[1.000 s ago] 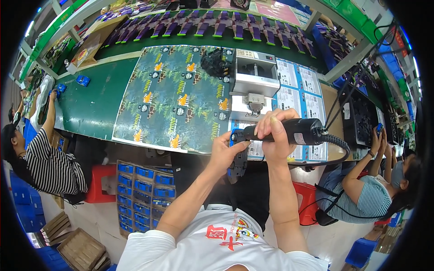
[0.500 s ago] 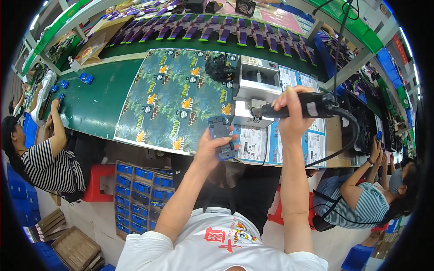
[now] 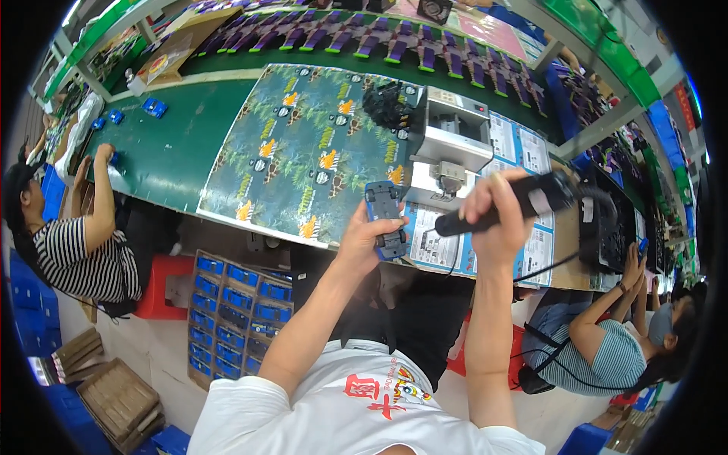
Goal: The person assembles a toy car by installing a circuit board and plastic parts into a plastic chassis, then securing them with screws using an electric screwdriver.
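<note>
My left hand sits near the middle of the frame, fingers curled closed around a small blue plastic toy car body, held with its dark underside toward me and its long side running up and down. My right hand, just right of centre, is wrapped tight around a black cylindrical electric screwdriver that lies nearly level, its tip pointing left toward the car body but apart from it, and its black cable drooping down to the right. Behind both hands, in the upper middle of the frame, a grey box-shaped bench machine stands on the long green worktable, beside a dark printed mat with orange and white figures. Below the table edge, lower left of centre, a cardboard tray of blue car shells rests on the floor. At the far left a person in a striped shirt reaches onto the table; at the lower right another seated person in a striped top works
</note>
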Demonstrator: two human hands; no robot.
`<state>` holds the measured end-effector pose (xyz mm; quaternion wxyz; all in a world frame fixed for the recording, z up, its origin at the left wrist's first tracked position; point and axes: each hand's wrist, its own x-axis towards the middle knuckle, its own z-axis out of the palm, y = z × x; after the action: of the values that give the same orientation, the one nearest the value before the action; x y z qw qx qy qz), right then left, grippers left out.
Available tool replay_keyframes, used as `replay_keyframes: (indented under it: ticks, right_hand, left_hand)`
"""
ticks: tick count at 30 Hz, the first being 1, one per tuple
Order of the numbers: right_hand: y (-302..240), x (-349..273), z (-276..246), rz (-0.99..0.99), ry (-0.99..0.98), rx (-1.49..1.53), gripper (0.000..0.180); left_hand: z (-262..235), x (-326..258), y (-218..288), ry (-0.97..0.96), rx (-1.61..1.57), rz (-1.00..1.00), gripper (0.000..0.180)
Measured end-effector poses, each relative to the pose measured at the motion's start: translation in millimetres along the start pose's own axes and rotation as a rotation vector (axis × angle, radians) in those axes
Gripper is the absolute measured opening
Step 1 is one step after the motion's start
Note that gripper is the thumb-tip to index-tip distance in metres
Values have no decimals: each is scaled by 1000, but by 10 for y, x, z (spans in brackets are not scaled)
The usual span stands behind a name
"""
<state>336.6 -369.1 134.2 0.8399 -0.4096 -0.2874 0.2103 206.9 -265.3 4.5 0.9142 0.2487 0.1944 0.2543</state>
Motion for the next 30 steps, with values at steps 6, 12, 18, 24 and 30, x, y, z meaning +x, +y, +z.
replay_keyframes:
  ticks: [6,12,18,24,30]
  right_hand:
    - [-32,-368,173,-46,-196,118,18]
    - [100,-414,174,-81,-198,15,15]
    - [327,-441,154,-10,-240,-159,17]
    - [363,-423,80,-11,-267,-61,20]
    - [361,-470,68,-36,-285,-49,22]
  left_hand:
    - [-12,4,30,53,3,-14,57]
    - [-9,-1,6,43,40,11,58]
    - [10,5,-18,77,22,-6,53]
    - [8,43,-8,84,-34,-78,46]
    - [-4,50,3,77,-30,-122,41]
